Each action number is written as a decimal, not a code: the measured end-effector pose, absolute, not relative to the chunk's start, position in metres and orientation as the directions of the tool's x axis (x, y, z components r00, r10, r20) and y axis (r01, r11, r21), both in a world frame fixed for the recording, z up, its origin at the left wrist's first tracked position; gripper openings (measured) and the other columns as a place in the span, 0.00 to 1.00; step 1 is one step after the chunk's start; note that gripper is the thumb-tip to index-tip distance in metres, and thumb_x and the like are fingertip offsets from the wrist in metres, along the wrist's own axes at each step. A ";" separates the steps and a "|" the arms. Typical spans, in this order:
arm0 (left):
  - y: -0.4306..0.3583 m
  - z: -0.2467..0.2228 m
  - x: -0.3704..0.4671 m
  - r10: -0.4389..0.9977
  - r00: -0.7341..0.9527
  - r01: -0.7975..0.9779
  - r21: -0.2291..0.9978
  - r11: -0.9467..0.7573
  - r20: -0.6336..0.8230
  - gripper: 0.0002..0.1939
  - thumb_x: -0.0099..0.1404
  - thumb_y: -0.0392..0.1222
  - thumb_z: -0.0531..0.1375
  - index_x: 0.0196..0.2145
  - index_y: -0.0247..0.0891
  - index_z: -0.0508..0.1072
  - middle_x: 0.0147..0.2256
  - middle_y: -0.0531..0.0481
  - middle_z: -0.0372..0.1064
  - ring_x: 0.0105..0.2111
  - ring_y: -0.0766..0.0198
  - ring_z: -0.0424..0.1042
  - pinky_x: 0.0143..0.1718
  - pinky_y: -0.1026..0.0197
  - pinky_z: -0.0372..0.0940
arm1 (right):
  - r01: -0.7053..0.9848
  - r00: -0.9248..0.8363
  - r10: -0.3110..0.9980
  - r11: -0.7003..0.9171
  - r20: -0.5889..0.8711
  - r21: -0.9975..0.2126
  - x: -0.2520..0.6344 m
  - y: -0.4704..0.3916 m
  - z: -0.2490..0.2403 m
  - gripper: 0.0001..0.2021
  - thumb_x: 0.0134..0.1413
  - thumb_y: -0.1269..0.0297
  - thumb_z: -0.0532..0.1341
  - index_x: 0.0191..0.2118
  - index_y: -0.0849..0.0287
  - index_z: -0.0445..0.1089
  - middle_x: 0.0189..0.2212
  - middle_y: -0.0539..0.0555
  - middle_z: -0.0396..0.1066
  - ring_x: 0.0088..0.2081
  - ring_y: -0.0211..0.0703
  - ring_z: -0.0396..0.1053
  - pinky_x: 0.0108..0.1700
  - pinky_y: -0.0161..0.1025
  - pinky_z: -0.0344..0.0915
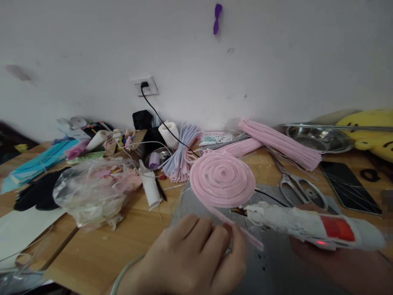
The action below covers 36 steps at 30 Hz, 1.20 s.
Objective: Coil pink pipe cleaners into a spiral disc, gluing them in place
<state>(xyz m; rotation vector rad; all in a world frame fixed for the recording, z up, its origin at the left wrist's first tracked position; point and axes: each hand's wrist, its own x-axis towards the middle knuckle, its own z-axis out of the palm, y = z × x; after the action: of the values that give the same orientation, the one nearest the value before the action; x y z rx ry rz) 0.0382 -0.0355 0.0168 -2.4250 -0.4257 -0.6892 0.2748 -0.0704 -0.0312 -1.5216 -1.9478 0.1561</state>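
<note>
Left hand [196,250] is closing on the loose strip [253,239], apparently pinching it between thumb and curled forefinger, with a short free end sticking out to the right of the grip. Right hand [337,262] is wrapping around the white glue gun [285,221], partly hidden behind and beneath it; a small red light is glowing on the gun's underside. The pink coil [222,179] is lying just beyond the left-hand grip, over the far part of the grey mat [270,262], and the strip is leaving its near left edge and running down into the fingers. The gun's nozzle is pointing at the coil's near edge, above the pinch; whether it is touching cannot be told. Progress, as judged: many turns are already lying in a flat, fairly even spiral, so the winding is looking well advanced; thin strands are trailing at its edges. Left over: the stretch between coil and free end is remaining unwound and seemingly unglued. Past the coil and to the right, a pink bundle [279,145] is lying loose, apparently unused stock; a lavender-and-pink bundle [182,151] is standing beyond the grip to the left. Scissors [287,178] are resting beyond the gun, beside the phone [346,186], with neither hand touching them.
</note>
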 end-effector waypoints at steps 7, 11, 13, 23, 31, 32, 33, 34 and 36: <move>-0.036 0.017 0.038 0.146 0.815 0.443 -0.441 -0.780 0.561 0.03 0.64 0.30 0.57 0.36 0.32 0.70 0.19 0.55 0.70 0.15 0.67 0.64 0.13 0.62 0.53 | 0.725 -0.079 0.939 0.284 0.334 -0.628 0.282 -0.072 -0.031 0.08 0.49 0.71 0.53 0.31 0.47 0.60 0.19 0.45 0.68 0.19 0.40 0.69 0.19 0.33 0.65; -0.036 0.019 0.038 0.141 0.813 0.438 -0.435 -0.787 0.565 0.03 0.65 0.32 0.56 0.36 0.32 0.70 0.19 0.54 0.70 0.15 0.66 0.65 0.12 0.62 0.53 | 0.743 -0.109 0.934 0.304 0.340 -0.596 0.284 -0.071 -0.031 0.05 0.49 0.68 0.54 0.27 0.49 0.62 0.17 0.46 0.68 0.19 0.41 0.69 0.19 0.34 0.65; -0.036 0.019 0.037 0.140 0.813 0.437 -0.433 -0.788 0.566 0.03 0.65 0.31 0.56 0.36 0.31 0.70 0.19 0.54 0.70 0.15 0.66 0.65 0.12 0.62 0.54 | 0.743 -0.115 0.927 0.319 0.358 -0.588 0.282 -0.070 -0.029 0.06 0.50 0.68 0.53 0.27 0.49 0.63 0.19 0.46 0.69 0.20 0.41 0.70 0.20 0.33 0.66; -0.035 0.015 0.039 0.139 0.814 0.433 -0.431 -0.792 0.564 0.03 0.64 0.30 0.57 0.36 0.31 0.70 0.18 0.54 0.69 0.15 0.65 0.63 0.11 0.62 0.53 | 0.734 -0.129 0.925 0.332 0.358 -0.592 0.283 -0.067 -0.029 0.09 0.50 0.69 0.51 0.25 0.50 0.64 0.20 0.47 0.70 0.22 0.40 0.71 0.21 0.32 0.66; -0.035 0.017 0.037 0.141 0.810 0.441 -0.433 -0.786 0.569 0.04 0.64 0.31 0.56 0.37 0.31 0.70 0.19 0.55 0.70 0.15 0.67 0.63 0.15 0.62 0.52 | 0.680 -0.033 0.968 0.203 0.248 -0.704 0.303 -0.059 -0.016 0.05 0.47 0.62 0.61 0.22 0.50 0.69 0.19 0.48 0.74 0.21 0.43 0.73 0.21 0.34 0.68; -0.035 0.017 0.037 0.146 0.812 0.441 -0.432 -0.787 0.564 0.04 0.64 0.31 0.57 0.37 0.31 0.70 0.20 0.55 0.70 0.15 0.67 0.64 0.15 0.62 0.52 | 0.655 0.042 0.982 0.112 0.184 -0.747 0.306 -0.058 -0.016 0.09 0.48 0.62 0.61 0.19 0.50 0.68 0.16 0.47 0.71 0.18 0.42 0.70 0.18 0.34 0.65; -0.036 0.016 0.038 0.149 0.814 0.441 -0.431 -0.787 0.562 0.04 0.64 0.31 0.57 0.37 0.31 0.70 0.20 0.55 0.70 0.16 0.68 0.63 0.15 0.61 0.52 | 0.622 0.112 0.987 0.022 0.116 -0.783 0.309 -0.057 -0.016 0.14 0.50 0.62 0.60 0.16 0.51 0.66 0.13 0.48 0.68 0.15 0.40 0.67 0.16 0.34 0.62; -0.036 0.016 0.038 0.148 0.815 0.439 -0.431 -0.788 0.560 0.04 0.64 0.31 0.57 0.37 0.31 0.70 0.20 0.55 0.70 0.15 0.68 0.63 0.15 0.61 0.52 | 0.576 0.170 0.984 -0.053 0.056 -0.816 0.313 -0.055 -0.018 0.18 0.52 0.62 0.59 0.13 0.51 0.64 0.11 0.48 0.65 0.14 0.38 0.64 0.15 0.34 0.60; -0.036 0.015 0.039 0.153 0.817 0.436 -0.422 -0.795 0.556 0.04 0.65 0.31 0.56 0.38 0.31 0.70 0.19 0.56 0.69 0.15 0.68 0.62 0.15 0.61 0.51 | 0.461 0.186 0.981 -0.130 -0.048 -0.878 0.320 -0.048 -0.022 0.21 0.56 0.62 0.57 0.12 0.53 0.61 0.11 0.50 0.64 0.14 0.38 0.62 0.16 0.34 0.58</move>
<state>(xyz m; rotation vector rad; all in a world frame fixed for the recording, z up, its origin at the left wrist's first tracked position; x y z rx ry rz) 0.0392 -0.0363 0.0152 -2.4495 -0.4336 -0.6868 0.3200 -0.0484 -0.0219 -1.7094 -1.3752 0.8729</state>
